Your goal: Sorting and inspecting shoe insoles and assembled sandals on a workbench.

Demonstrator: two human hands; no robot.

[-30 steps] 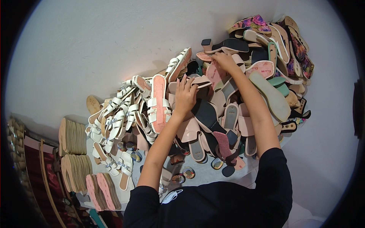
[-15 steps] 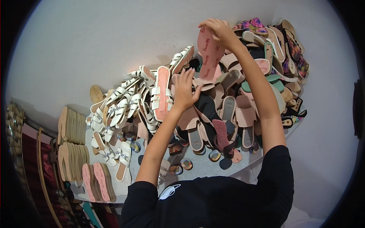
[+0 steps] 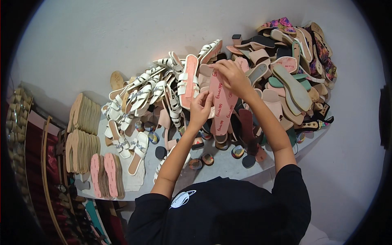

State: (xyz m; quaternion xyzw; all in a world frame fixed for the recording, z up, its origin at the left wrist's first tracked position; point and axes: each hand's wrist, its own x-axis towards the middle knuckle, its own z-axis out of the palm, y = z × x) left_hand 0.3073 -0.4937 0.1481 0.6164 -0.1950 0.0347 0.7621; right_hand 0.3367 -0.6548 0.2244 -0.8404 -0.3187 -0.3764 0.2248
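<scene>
A flat pink insole [image 3: 221, 104] with red print hangs upright in front of me, over the pile of sandals. My right hand [image 3: 232, 76] grips its upper end, fingers bent over the top edge. At the insole's left edge, my left hand [image 3: 201, 109] has its thumb and fingers closed on the rim. Just left of that hand lies a white strappy sandal [image 3: 188, 81] with a pink footbed. Behind and below the insole, pink and dark slides are partly hidden by it and by my arms.
White sandals [image 3: 141, 96] heap to the left, mixed shoes [image 3: 292, 83] to the right, against the wall. Stacked tan soles [image 3: 83, 151] and pink-topped stacks [image 3: 107, 175] stand at the table's left. Small round heel pieces [image 3: 238, 152] lie along the near edge.
The pink insole has come down and nearer, with my right hand still on it. My left hand, spread before, has closed at its edge. The whole view has shifted slightly.
</scene>
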